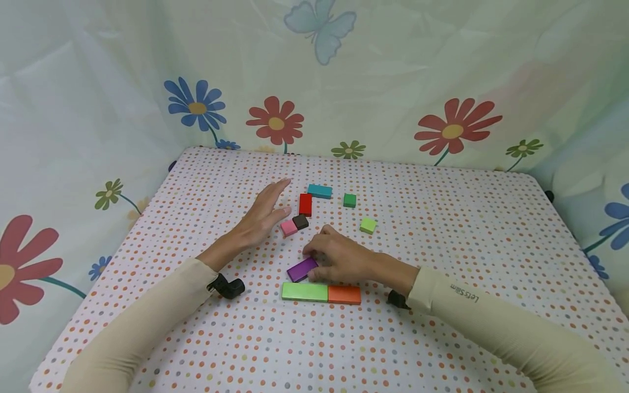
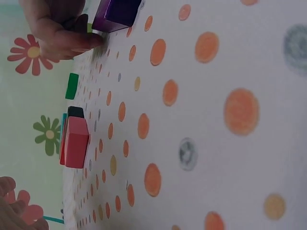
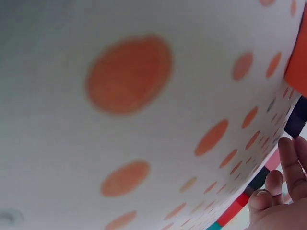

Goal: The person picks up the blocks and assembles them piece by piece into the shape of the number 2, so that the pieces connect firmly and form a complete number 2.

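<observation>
My right hand (image 1: 344, 256) has its thumb and bent fingers at the right end of a purple block (image 1: 301, 269), pinching it low over the dotted cloth. The purple block (image 2: 117, 14) shows at the top of the left wrist view, the right fingertips beside it. Just in front lie a light green long block (image 1: 304, 292) and an orange block (image 1: 344, 295), end to end in one row. My left hand (image 1: 262, 215) is held with fingers extended and nothing in it. To its right, a pink block (image 1: 289, 227) and a black block (image 1: 301, 221) sit against each other.
Farther back are a red block (image 1: 305, 204), a teal block (image 1: 320, 191) and a small green block (image 1: 350, 200). A lime block (image 1: 368, 225) lies beyond the right hand. Dotted cloth covers the table (image 1: 467, 234); a flowered sheet (image 1: 383, 71) hangs behind it.
</observation>
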Available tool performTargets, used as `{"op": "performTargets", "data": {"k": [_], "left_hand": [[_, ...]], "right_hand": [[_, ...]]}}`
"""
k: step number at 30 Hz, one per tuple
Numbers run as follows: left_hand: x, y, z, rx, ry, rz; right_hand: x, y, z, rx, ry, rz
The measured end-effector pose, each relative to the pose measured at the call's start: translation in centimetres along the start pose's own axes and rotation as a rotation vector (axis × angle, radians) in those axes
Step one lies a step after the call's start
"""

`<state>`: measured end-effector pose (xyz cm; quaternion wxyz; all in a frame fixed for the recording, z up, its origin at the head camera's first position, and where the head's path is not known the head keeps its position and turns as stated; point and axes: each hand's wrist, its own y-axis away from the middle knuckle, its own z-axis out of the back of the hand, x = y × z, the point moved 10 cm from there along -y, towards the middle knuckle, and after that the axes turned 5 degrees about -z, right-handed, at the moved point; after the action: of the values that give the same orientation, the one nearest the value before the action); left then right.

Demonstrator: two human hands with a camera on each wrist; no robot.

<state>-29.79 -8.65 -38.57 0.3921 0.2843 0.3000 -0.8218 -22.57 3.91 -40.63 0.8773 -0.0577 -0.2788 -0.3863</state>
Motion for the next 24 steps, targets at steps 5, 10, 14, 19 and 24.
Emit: {"op": "performTargets", "data": {"k": [5,10,14,19,24], "left_hand": [[0.0,-0.1,0.1,0.007,-0.001,0.014],[-0.1,-0.4,0.2,0.002,0.004,0.015],[-0.1,-0.8,0.2,-0.014,0.014,0.024],[0.0,-1.9,0.4,-0.048,0.06,0.035],[0.2,-2.6,0.5,-0.062,0.08,0.046]], "right_hand": [[-0.3,-0.5,1.0,-0.049,-0.019,0.001],[-1.0,-1.6,2.5,-0.141,0.027,0.003],[-2.2,-2.4,3.6,-0.194,0.063,-0.044],[-3.8,-3.3,4.7,-0.239,0.061,-0.134],[-4.0,-4.0,5.4,-0.271,0.081,-0.16]]}}
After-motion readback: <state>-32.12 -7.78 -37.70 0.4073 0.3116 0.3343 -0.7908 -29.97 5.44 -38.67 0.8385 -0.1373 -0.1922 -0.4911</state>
